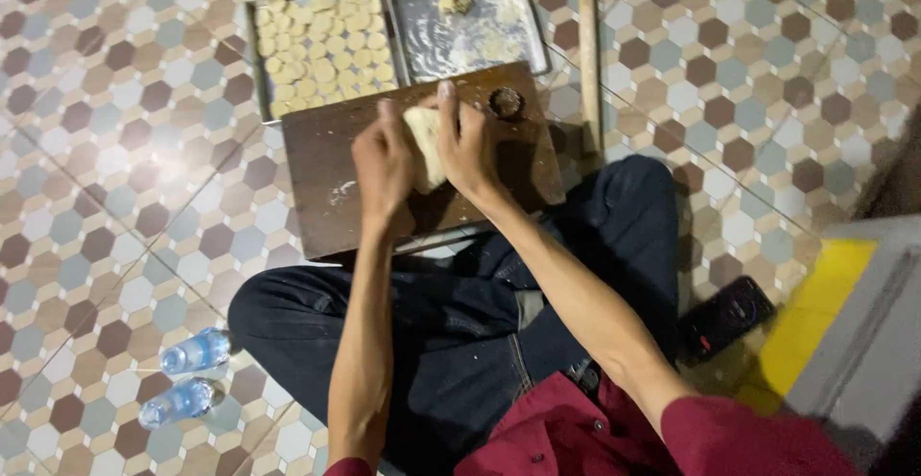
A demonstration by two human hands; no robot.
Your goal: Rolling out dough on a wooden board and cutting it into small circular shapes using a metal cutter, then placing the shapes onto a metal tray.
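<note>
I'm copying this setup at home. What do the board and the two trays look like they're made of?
Board: probably wood, matte brown, dusted with flour. Trays: likely thin metal, dull silver with a raised rim; the right tray gives a grey sheen.

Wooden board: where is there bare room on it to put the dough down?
The wooden board is bare at its left part, from the left hand to the left edge. The middle is crowded: both hands, with the right hand, press the dough. A round cutter occupies the far right corner.
</note>
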